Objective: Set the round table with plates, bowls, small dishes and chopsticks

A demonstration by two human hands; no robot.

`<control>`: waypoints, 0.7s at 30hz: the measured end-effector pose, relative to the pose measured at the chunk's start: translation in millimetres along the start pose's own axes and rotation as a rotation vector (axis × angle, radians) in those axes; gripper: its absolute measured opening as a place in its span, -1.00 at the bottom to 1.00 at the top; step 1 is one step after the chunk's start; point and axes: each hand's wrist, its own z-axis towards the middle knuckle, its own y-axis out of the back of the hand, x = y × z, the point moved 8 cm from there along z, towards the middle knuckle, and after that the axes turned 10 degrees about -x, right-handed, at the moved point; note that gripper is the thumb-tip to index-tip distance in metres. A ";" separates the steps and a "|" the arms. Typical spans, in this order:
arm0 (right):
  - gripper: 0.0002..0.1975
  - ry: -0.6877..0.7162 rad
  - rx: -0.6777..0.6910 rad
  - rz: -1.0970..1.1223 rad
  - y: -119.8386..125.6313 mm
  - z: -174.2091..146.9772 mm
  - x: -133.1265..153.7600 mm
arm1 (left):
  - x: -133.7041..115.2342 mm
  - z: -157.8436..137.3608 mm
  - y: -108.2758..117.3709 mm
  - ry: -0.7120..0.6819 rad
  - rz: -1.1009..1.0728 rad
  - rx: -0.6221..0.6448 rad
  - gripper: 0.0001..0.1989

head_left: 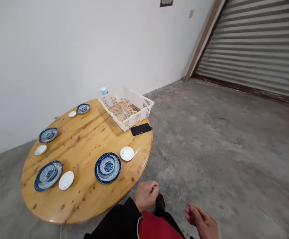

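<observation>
My left hand (146,196) hovers just off the table's near right edge, its fingers curled in with nothing visible in them. Lower right, my right hand (202,220) hangs over the floor, fingers loosely bent and apart from the thumb, holding nothing I can see. Nearest to my left hand on the round wooden table (84,159) is a blue-and-white plate (108,179) with a matching bowl (107,165) on it. Beside it lies a small white dish (127,153), with a thin pale streak at its right that I cannot make out.
Similar blue-and-white settings (48,176) with small white dishes (66,180) stand around the table's left side. A white plastic basket (136,118) and a black phone (141,129) sit at the far right edge. A cyan-and-white object (104,91) is behind the basket.
</observation>
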 end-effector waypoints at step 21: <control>-0.64 0.772 0.336 -0.107 -156.1 106.3 347.6 | -0.1 18.5 104.6 -0.043 0.129 -0.772 -0.79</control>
